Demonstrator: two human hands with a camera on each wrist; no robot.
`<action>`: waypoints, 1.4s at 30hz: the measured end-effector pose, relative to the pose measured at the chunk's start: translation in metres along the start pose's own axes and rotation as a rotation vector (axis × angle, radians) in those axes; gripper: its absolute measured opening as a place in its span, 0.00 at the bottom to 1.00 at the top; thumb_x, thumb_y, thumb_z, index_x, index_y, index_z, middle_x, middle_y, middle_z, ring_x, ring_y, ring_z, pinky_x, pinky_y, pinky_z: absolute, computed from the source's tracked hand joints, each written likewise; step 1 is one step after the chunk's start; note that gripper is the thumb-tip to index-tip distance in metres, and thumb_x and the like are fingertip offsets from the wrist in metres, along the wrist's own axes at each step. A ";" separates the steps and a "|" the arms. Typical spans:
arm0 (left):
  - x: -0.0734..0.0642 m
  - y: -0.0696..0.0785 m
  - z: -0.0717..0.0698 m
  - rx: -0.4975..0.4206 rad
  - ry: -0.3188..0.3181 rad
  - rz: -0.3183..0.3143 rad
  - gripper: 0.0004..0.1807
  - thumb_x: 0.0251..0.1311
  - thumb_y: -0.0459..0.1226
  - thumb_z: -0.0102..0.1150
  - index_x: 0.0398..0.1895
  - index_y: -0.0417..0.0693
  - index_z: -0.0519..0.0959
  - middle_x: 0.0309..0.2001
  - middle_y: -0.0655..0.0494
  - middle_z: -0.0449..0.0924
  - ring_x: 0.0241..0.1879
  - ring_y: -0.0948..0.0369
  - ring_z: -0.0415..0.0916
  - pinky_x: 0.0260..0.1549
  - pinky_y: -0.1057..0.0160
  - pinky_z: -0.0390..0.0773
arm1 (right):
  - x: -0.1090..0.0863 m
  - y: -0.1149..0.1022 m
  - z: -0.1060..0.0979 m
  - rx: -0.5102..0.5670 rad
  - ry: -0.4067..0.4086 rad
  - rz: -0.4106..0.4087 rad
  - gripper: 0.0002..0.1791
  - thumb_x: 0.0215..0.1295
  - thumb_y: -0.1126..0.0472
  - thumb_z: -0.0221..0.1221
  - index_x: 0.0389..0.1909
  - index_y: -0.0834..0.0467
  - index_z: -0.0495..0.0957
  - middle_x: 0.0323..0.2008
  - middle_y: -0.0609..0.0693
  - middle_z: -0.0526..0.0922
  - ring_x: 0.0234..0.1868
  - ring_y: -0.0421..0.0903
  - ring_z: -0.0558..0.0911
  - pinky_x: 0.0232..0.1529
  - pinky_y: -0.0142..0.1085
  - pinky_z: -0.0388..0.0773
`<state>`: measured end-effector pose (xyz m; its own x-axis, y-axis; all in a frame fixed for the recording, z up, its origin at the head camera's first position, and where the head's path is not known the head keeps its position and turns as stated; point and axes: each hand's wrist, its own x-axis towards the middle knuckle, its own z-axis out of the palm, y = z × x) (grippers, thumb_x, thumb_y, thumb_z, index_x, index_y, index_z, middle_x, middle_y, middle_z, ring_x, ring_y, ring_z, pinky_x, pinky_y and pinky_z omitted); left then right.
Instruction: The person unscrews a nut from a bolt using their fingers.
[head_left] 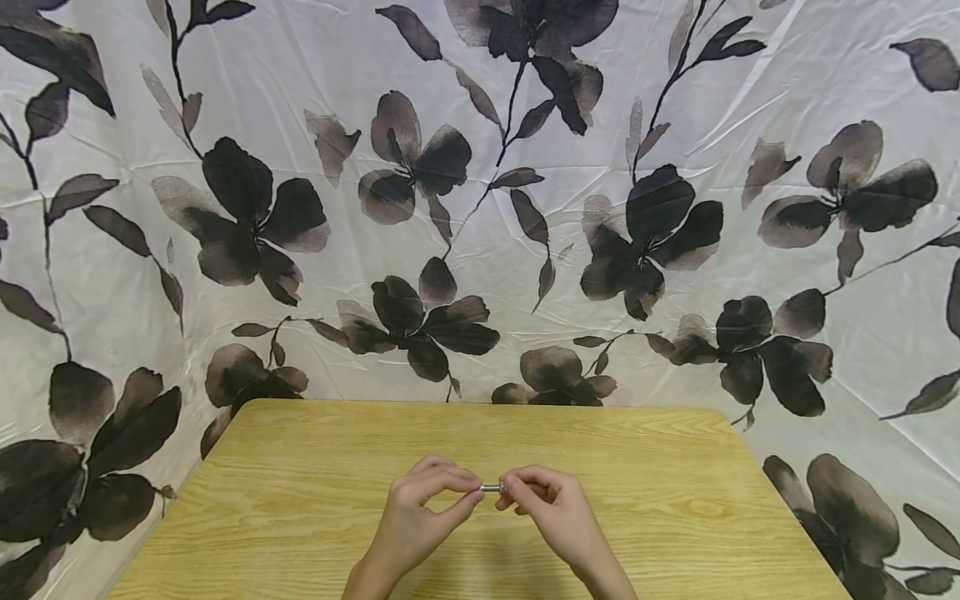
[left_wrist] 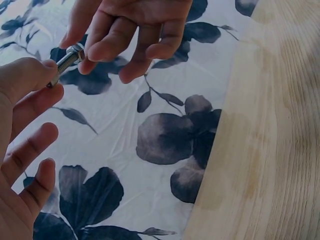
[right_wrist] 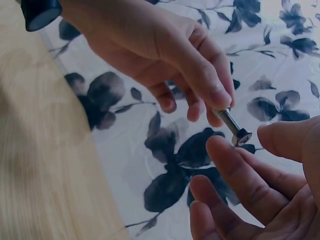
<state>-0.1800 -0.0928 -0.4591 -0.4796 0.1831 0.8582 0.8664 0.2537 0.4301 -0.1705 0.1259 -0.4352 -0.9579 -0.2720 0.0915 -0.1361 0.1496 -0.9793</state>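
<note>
A small silver bolt (head_left: 491,488) lies level between the two hands, above the table. My left hand (head_left: 423,508) pinches its threaded end between thumb and index finger, which cover the tip. The bolt's wider hex end (right_wrist: 242,137) points at my right hand (head_left: 553,508). In the right wrist view, the right index fingertip (right_wrist: 216,146) is right by that end, and a gap shows between it and the thumb (right_wrist: 267,137). The left wrist view shows the bolt's threads (left_wrist: 66,62) bare between the hands. The other right fingers are loosely bent.
A light wood-grain table (head_left: 300,450) with rounded far corners spreads beneath the hands. White cloth with dark flowers (head_left: 420,325) hangs behind it and along both sides. A black band (right_wrist: 42,15) is on the left wrist.
</note>
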 end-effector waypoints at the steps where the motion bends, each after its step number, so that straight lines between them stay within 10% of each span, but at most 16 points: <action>1: 0.000 0.000 0.000 -0.001 -0.003 -0.001 0.16 0.47 0.24 0.78 0.37 0.50 0.89 0.36 0.56 0.91 0.39 0.60 0.83 0.47 0.73 0.79 | 0.000 0.000 0.000 0.001 -0.003 0.000 0.18 0.74 0.50 0.62 0.47 0.62 0.86 0.35 0.57 0.90 0.40 0.42 0.87 0.45 0.35 0.82; 42: -0.001 0.001 -0.003 0.002 -0.010 -0.057 0.12 0.51 0.27 0.77 0.36 0.52 0.90 0.33 0.59 0.89 0.38 0.61 0.81 0.41 0.72 0.80 | -0.001 0.003 -0.004 0.016 -0.076 -0.200 0.13 0.68 0.63 0.67 0.51 0.62 0.83 0.49 0.63 0.85 0.50 0.41 0.85 0.48 0.37 0.84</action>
<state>-0.1780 -0.0952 -0.4584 -0.5294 0.1781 0.8295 0.8375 0.2659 0.4774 -0.1705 0.1302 -0.4372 -0.8903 -0.3658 0.2714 -0.3172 0.0704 -0.9457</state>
